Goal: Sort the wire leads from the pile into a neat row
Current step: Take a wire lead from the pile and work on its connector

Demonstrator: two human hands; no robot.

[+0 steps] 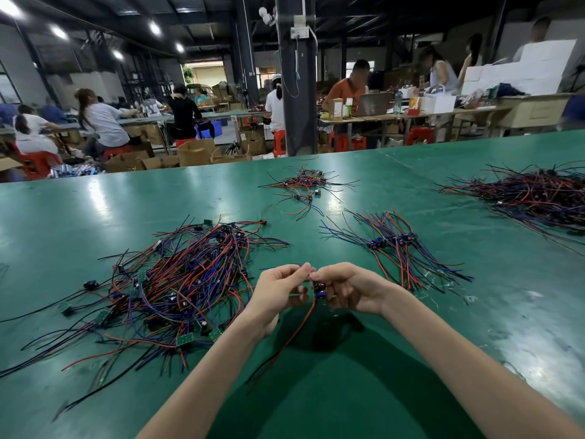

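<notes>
Grip: left hand and right hand meet at the fingertips, both pinching one wire lead just above the table.

The lead's small dark body sits between the two grips. Its red and black wires trail down toward the person, slanting a little left, so its long axis runs near-to-far. The sorted row lies ahead and to the right, nearer the right hand. Its bodies line up left to right and its wires fan out toward and away from the person. My judgement: the held lead is already close to the row's orientation, so placing it calls for a short reach forward and right, probably by the right hand. The unsorted pile is just beside the left hand, on its left.
</notes>
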